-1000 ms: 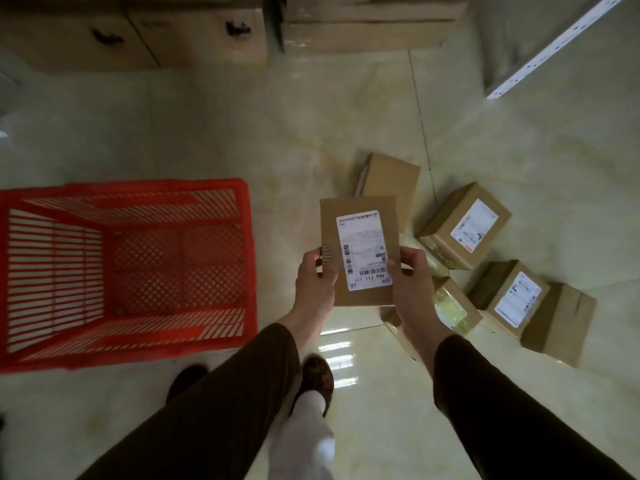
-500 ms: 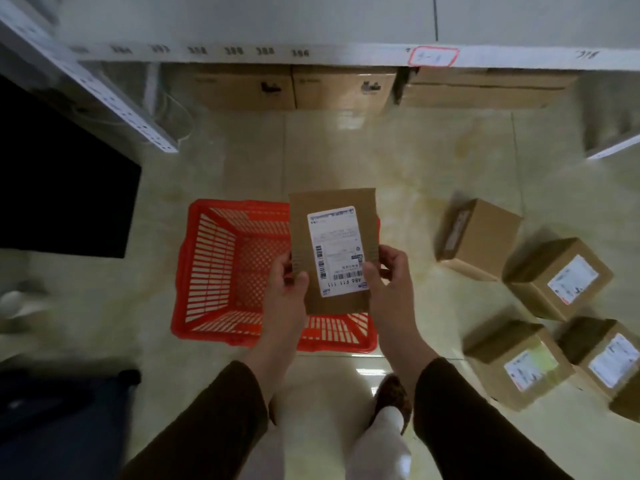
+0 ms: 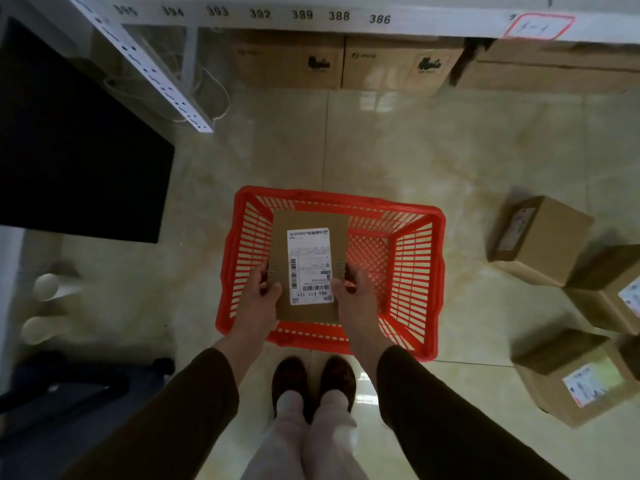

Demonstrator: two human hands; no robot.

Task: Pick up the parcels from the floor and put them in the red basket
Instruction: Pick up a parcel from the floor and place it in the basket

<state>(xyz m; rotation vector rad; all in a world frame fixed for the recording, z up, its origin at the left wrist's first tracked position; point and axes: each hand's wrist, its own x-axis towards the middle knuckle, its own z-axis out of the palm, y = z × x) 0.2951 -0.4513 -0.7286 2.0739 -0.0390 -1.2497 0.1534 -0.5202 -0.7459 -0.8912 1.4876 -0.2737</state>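
Note:
A brown cardboard parcel (image 3: 310,237) with a white shipping label is held above the left half of the red basket (image 3: 415,271), label facing up. My left hand (image 3: 258,296) grips its lower left edge and my right hand (image 3: 355,296) its lower right edge. The basket stands on the tiled floor just in front of my feet, and nothing shows inside it. Three more parcels lie on the floor at the right: one (image 3: 543,237) tipped on its side, one (image 3: 609,292) partly cut off by the frame edge, and one (image 3: 571,379) nearest me.
Large cardboard cartons (image 3: 343,64) sit under a numbered white shelf (image 3: 311,15) at the back. A dark panel (image 3: 76,147) and a shelf upright (image 3: 156,67) stand at the left, with two pale cups (image 3: 45,306) on the floor below.
I have turned left and stepped up to the basket, which now lies under the parcel. The held parcel has come lower over the basket. The floor parcels have shifted to the right edge.

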